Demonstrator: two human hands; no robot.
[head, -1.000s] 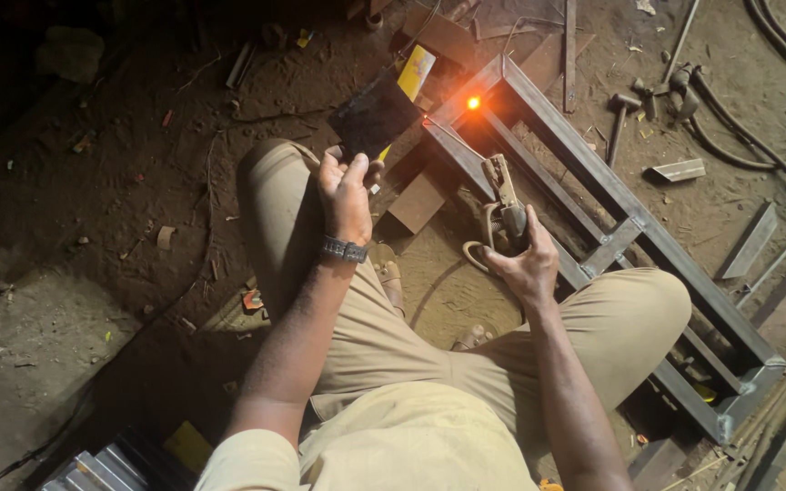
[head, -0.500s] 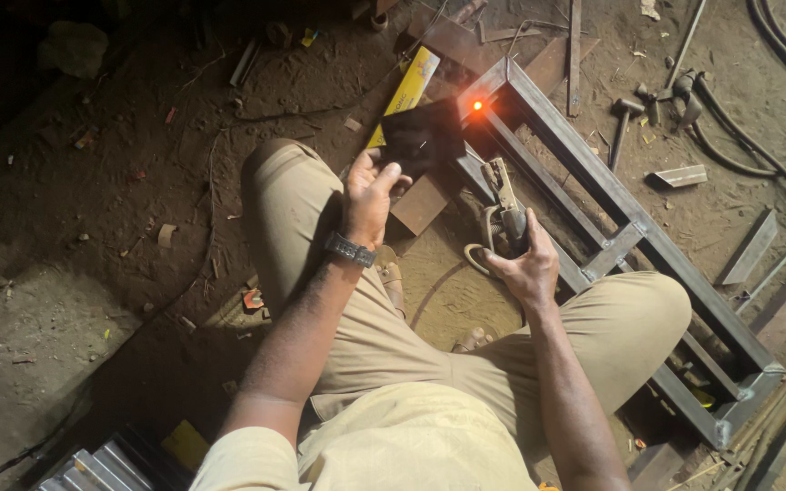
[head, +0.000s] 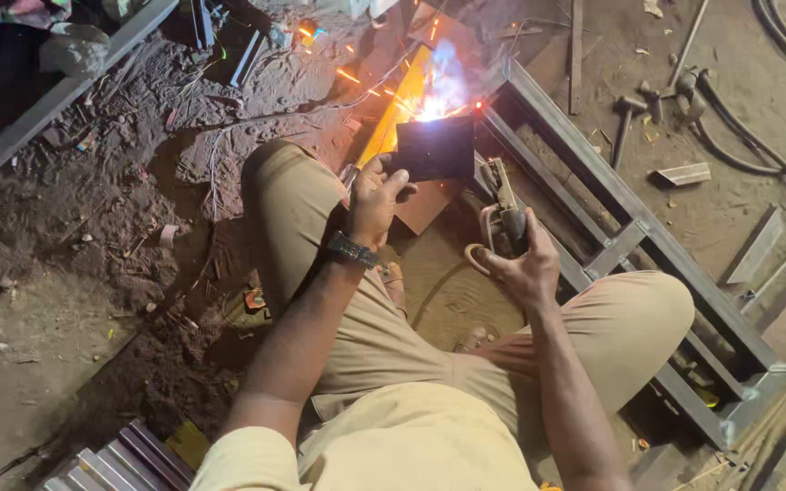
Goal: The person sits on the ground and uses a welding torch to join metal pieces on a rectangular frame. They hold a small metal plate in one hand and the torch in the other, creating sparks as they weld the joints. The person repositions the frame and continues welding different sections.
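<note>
Dirt floor (head: 65,300), dark and littered with scraps, carries a long grey steel frame (head: 629,209) that runs from the top centre down to the lower right corner. At the frame's upper end a bright welding arc (head: 434,105) burns, throwing sparks and pale smoke. The left hand (head: 377,195) is clenched on the handle of a dark welding shield (head: 434,147), held just below the arc. The right hand (head: 525,264) grips an electrode holder (head: 505,211), which points up toward the arc beside the frame's near rail. A hammer (head: 625,123) lies beyond the frame, near black cables (head: 775,155) along the floor's right edge.
</note>
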